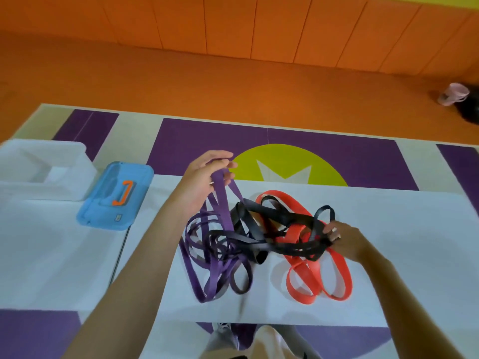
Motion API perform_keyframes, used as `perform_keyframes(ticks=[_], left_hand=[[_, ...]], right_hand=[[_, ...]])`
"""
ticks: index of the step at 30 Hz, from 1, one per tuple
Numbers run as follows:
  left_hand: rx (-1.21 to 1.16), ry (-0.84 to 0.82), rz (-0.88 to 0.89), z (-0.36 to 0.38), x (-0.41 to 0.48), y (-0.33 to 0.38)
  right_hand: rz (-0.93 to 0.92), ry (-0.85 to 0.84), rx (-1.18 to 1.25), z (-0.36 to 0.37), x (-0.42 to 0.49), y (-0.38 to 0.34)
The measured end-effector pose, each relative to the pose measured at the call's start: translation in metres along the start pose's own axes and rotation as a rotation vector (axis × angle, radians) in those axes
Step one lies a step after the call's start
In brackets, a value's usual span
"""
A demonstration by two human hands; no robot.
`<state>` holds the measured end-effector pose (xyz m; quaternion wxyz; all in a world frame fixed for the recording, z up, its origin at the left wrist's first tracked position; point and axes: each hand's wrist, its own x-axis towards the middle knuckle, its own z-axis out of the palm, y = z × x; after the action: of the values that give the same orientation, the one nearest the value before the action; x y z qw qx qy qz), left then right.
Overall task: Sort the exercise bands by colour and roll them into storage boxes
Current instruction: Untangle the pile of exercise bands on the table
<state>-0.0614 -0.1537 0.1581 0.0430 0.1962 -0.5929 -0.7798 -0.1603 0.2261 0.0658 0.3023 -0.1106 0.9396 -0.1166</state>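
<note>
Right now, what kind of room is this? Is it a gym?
Probably a gym or exercise playroom. The wall has padded-looking orange panels, the floor has purple mats with a yellow-green circle, and tangled exercise bands lie on the white table.

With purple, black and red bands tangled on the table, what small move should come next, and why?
Probably raise the left hand higher, drawing the purple band out while the right hand holds the black band back; the two colours cross mid-pile.
</note>
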Motion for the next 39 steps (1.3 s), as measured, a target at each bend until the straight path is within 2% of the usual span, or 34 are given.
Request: perform_keyframes(ticks=[2, 4, 6, 7, 10, 12, 15, 18, 22, 26, 30, 33, 37, 39], left_hand=[[-0.03, -0.026, -0.027, 0.009, 0.0, 0.001], [-0.025, -0.031, -0.038, 0.019, -0.002, 0.003], [-0.025, -0.02, -0.039, 0.027, -0.003, 0.004], [-0.032, -0.009, -0.04, 0.031, -0.005, 0.005], [-0.045, 0.042, -0.049, 0.044, -0.007, 0.006], [-0.039, 0.074, -0.063, 0.055, -0.009, 0.005], [-0.013, 0.117, -0.07, 0.066, -0.009, 0.003], [0.022, 0.175, -0.064, 0.063, -0.009, 0.001], [0.071, 0.204, -0.027, 0.049, -0.009, 0.003], [0.13, 0.206, 0.025, 0.038, -0.009, 0.019], [0.335, 0.137, -0.012, 0.05, -0.011, 0.032], [0.471, 0.012, -0.065, 0.069, -0.016, 0.03], [0.498, -0.105, -0.121, 0.089, -0.026, 0.022], [0.494, -0.109, -0.141, 0.09, -0.031, 0.018]], right_hand=[[0.059, -0.088, -0.281, 0.022, 0.008, -0.01], [0.075, 0.06, -0.392, 0.045, 0.012, -0.031], [-0.072, 0.221, -0.201, 0.064, 0.02, -0.06], [-0.174, 0.226, -0.065, 0.073, 0.026, -0.076], [-0.285, -0.011, 0.27, 0.098, 0.049, -0.118], [-0.202, -0.14, 0.399, 0.113, 0.061, -0.131], [-0.145, -0.253, 0.312, 0.133, 0.075, -0.123], [-0.157, -0.256, 0.324, 0.135, 0.08, -0.11], [-0.166, -0.248, 0.524, 0.104, 0.081, -0.085], [-0.198, -0.179, 0.585, 0.065, 0.086, -0.045], [-0.148, -0.244, 0.902, 0.025, 0.09, -0.027], [-0.123, -0.324, 0.986, 0.018, 0.091, -0.04], [-0.126, -0.547, 1.087, 0.037, 0.087, -0.076], [-0.06, -0.622, 1.202, 0.051, 0.082, -0.101]])
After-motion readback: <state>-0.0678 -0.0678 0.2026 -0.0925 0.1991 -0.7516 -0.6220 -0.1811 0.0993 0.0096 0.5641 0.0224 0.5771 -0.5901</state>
